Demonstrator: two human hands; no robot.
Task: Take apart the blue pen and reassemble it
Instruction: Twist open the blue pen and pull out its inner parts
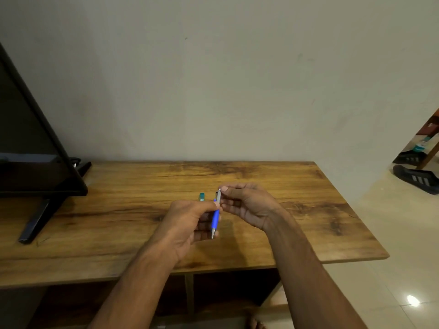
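Observation:
The blue pen (pixel 215 218) stands nearly upright above the wooden table (pixel 133 210), with a silver tip pointing down and a silver upper section with a clip. My left hand (pixel 190 224) grips the blue lower barrel between thumb and fingers. My right hand (pixel 247 204) pinches the silver top end with thumb and fingertips. Both hands hold the pen in one piece a little above the tabletop, near its middle.
A small teal object (pixel 202 197) lies on the table just behind my left hand. A black monitor (pixel 31 143) on a stand occupies the table's left end. The wall runs along the back edge. Black shoes (pixel 415 178) lie on the tiled floor at right.

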